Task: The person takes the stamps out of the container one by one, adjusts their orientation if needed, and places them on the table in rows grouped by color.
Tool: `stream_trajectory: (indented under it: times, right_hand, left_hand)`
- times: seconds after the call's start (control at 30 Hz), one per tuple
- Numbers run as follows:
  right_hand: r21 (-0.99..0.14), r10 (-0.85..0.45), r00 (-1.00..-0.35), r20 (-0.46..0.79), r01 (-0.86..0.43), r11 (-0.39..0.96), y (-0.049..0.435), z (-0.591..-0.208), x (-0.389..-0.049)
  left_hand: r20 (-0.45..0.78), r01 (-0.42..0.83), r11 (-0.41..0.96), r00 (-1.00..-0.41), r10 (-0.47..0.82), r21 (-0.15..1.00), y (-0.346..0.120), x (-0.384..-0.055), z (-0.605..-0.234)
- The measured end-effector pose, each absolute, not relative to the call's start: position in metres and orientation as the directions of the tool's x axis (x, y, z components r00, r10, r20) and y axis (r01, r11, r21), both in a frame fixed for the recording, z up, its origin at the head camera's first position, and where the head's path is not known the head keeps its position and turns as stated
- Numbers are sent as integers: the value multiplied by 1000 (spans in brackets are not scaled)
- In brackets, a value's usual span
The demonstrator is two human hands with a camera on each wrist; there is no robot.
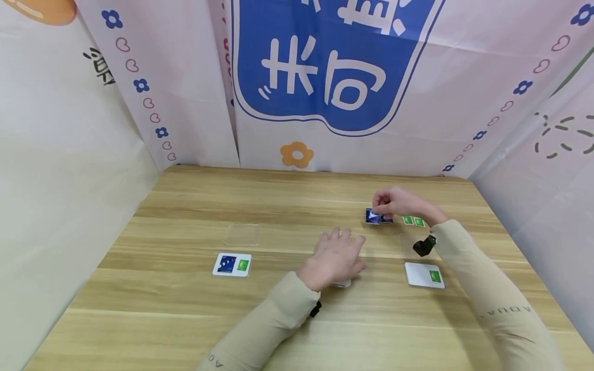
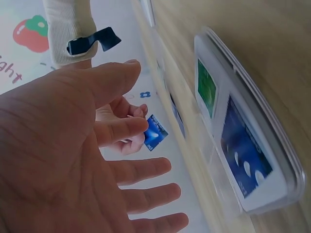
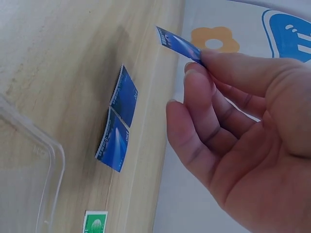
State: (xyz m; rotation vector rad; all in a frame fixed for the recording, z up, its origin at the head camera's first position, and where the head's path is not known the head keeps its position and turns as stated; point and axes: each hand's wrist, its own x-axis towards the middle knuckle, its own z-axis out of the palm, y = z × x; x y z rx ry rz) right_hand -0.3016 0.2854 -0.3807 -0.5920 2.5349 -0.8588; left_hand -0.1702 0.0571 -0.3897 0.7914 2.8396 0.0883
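In the right wrist view, my right hand (image 3: 243,102) pinches a blue postage stamp (image 3: 176,43) between thumb and fingertips, raised off the table. Below it, two more blue stamps (image 3: 125,96) lie side by side on the wood. My left hand (image 1: 335,257) spreads its fingers over a white card in a clear case (image 2: 266,193) at the middle of the table, partly hidden beneath it in the head view. That card carries a green stamp (image 2: 206,88) and a blue stamp (image 2: 243,148).
To the left lies a white case (image 1: 232,274) with a blue and a green stamp, a clear lid (image 1: 242,235) behind it. A white case (image 1: 419,281) at right bears one green stamp. Two loose green stamps (image 1: 408,220) lie behind it. Printed cloth (image 1: 195,103) walls the table.
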Motion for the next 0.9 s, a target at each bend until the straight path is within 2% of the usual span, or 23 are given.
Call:
stream_trajectory:
  times: [0.53, 0.9]
  right_hand:
    - [-631, -506, -823, -260, -252, 734, 272, -390, -315]
    - [-585, -505, -829, -241, -292, 757, 268, -398, -322]
  left_hand:
    - [-188, 481, 868, -847, 497, 126, 42, -174, -390]
    - [-147, 479, 865, -854, 499, 150, 33, -174, -394]
